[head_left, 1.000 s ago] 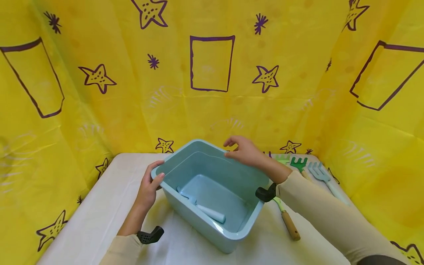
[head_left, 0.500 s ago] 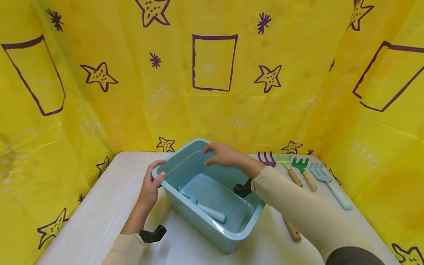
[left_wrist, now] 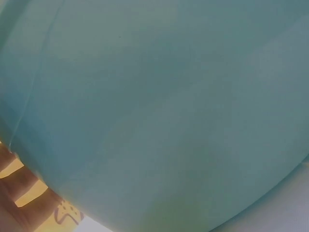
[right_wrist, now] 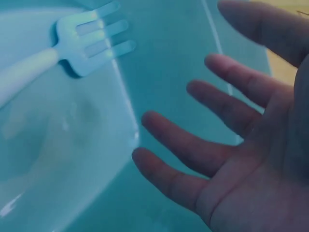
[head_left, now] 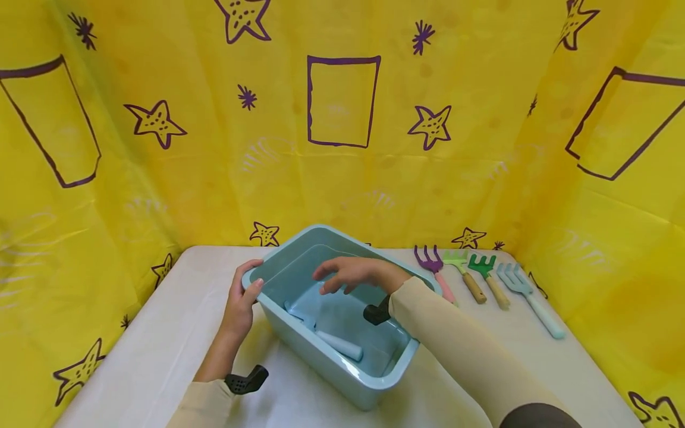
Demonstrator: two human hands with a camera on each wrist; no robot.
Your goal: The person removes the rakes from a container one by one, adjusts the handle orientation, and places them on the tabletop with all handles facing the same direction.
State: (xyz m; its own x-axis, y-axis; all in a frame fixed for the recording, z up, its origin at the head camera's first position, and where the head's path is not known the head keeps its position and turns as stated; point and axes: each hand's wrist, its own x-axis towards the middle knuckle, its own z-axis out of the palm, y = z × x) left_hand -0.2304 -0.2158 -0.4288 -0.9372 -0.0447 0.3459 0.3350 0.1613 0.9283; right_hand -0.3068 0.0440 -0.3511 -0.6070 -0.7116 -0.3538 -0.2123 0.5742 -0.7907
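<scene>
A pale blue plastic tub (head_left: 321,362) stands at an angle on the table. My left hand (head_left: 241,303) grips its left corner, thumb on the rim; the left wrist view shows the tub wall (left_wrist: 159,106) and a few fingers (left_wrist: 34,208). On the tub's floor lies a light blue hand fork (head_left: 339,345), its three or so tines (right_wrist: 104,36) toward the far left. My right hand (head_left: 355,273) hovers inside the tub's opening, palm down, fingers spread and holding nothing. In the right wrist view that hand (right_wrist: 246,135) is apart from the fork.
To the right lie a purple fork with a pink handle (head_left: 430,261), a light green rake (head_left: 465,276), a dark green rake (head_left: 487,273) and a light blue fork (head_left: 530,297). Yellow patterned cloth (head_left: 342,196) walls the white table (head_left: 198,285).
My right hand has moved left and down from the tub's far rim into its opening. The wooden-handled tool near the tub is now hidden by my sleeve. The left hand has stayed put.
</scene>
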